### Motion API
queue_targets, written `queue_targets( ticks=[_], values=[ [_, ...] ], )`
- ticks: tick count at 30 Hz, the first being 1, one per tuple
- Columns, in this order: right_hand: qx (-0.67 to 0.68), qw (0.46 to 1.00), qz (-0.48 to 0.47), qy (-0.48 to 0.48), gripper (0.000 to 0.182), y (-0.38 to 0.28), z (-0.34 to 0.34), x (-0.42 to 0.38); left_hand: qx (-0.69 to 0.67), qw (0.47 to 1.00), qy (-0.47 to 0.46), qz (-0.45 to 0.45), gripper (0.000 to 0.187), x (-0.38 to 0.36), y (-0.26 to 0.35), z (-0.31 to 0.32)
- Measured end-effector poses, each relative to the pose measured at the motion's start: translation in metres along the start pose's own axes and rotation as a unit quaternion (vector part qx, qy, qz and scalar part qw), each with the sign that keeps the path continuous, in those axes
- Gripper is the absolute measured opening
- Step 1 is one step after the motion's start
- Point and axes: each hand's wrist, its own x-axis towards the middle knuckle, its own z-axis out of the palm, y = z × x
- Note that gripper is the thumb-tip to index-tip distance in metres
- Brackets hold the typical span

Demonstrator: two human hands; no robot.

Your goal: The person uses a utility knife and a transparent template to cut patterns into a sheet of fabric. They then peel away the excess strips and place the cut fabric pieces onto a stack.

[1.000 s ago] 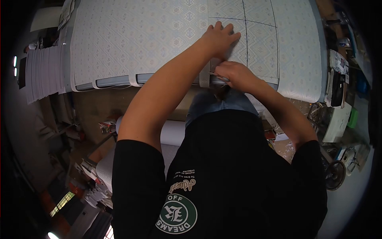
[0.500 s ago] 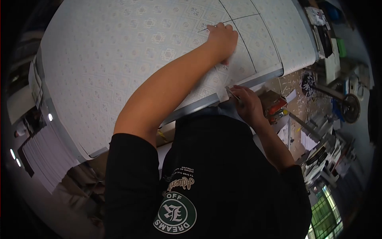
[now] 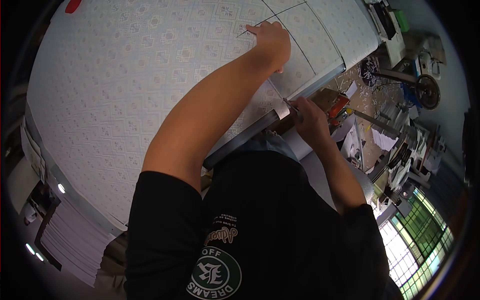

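Since the earlier frames, we note that the view has swung round, so the patterned sheet (image 3: 150, 75) now runs diagonally across the picture, and the left hand (image 3: 272, 42) has stayed pressed on it while the right hand (image 3: 307, 117) has stayed at the table's near edge. We find the left hand flat, palm down and fingers spread, gripping nothing, lying on the sheet just beside a drawn dark line (image 3: 300, 50) that crosses a second line near the fingertips. We find the right hand closed around a slim metal tool (image 3: 291, 106) (a blade or a pen; we cannot tell which), its tip touching the sheet where the line meets the edge. The sheet lies flat over the large work table (image 3: 240, 140), whose dark rim shows below it, and it overhangs that rim at the near side. Beyond the right hand, a red and orange object (image 3: 337, 106) sits on the floor just off the table corner, with paper scraps (image 3: 365, 75) scattered near it. A wheel-like machine part (image 3: 426, 91) stands well apart at the right. A stack of white sheets (image 3: 70, 240) sits at the lower left, beside the table's end. A barred window (image 3: 415, 235) shows at the lower right.
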Motion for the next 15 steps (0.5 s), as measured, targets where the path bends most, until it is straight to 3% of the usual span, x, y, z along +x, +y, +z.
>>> queue_targets(
  ticks=[8, 11, 13, 14, 15],
  values=[
    [0.058, 0.996, -0.025, 0.067, 0.021, 0.0, 0.025, 0.026, 0.002, 1.0, -0.012, 0.015, 0.098, -0.002, -0.001, -0.003],
    [0.075, 0.992, -0.031, 0.1, 0.022, -0.021, 0.038, 0.073, 0.019, 0.999, 0.025, 0.032, 0.083, 0.004, -0.005, 0.0],
    [0.085, 0.988, -0.048, 0.119, 0.022, -0.03, 0.035, 0.089, 0.032, 0.994, -0.014, 0.107, 0.06, 0.012, -0.022, -0.007],
    [0.072, 0.992, -0.043, 0.096, 0.022, -0.033, 0.031, 0.093, 0.035, 0.993, -0.014, 0.11, 0.06, 0.023, -0.039, -0.016],
    [0.057, 0.995, -0.036, 0.071, 0.022, -0.034, 0.029, 0.095, 0.023, 0.991, -0.079, 0.108, 0.05, 0.032, -0.061, -0.035]
  ],
)
